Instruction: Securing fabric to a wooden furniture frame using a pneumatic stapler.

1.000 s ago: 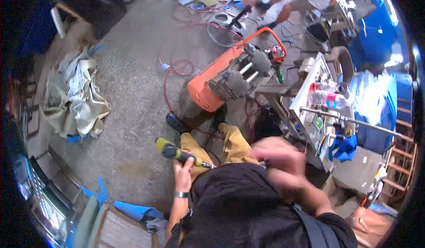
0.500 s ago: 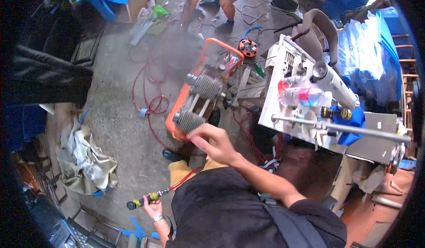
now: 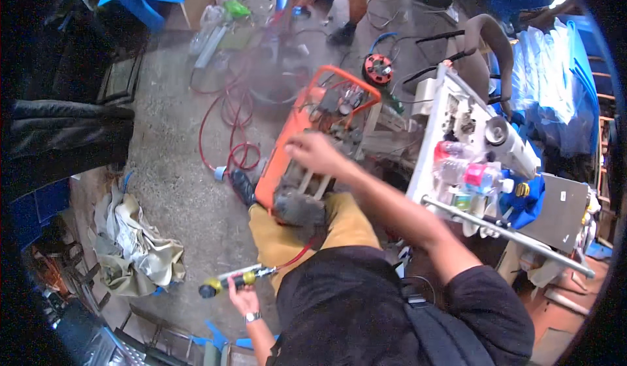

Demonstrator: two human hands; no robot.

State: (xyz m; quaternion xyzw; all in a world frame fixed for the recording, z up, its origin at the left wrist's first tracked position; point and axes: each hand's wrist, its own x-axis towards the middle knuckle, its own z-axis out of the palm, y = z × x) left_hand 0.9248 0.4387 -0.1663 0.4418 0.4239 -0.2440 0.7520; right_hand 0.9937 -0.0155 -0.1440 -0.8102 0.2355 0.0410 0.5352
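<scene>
My left hand [image 3: 243, 297] grips a yellow and black air ratchet [image 3: 224, 284], with a red hose [image 3: 297, 257] running from its end toward my lap. Before me, between my legs, stands an orange-framed air compressor [image 3: 277, 160] with a greasy, blurred cylinder [image 3: 297, 206] at its near end. Above the compressor's middle is my right hand [image 3: 317, 154], fingers bent and drawn together. Motion blur and the hand itself hide whether anything small is in those fingers, and whether they touch the machine.
A white bench [image 3: 428, 150] on the right carries plastic bottles [image 3: 480, 176] and a grey cylinder [image 3: 516, 147]. Red hose coils [image 3: 241, 150] lie left of the compressor, crumpled cloth [image 3: 134, 245] farther left. Beyond are an orange cable reel [image 3: 378, 69] and another person's leg [image 3: 358, 10].
My right hand has gone from the near finned cylinder forward over the compressor's middle. My left hand keeps the air ratchet. The far person has shifted, and the whole view has moved slightly.
</scene>
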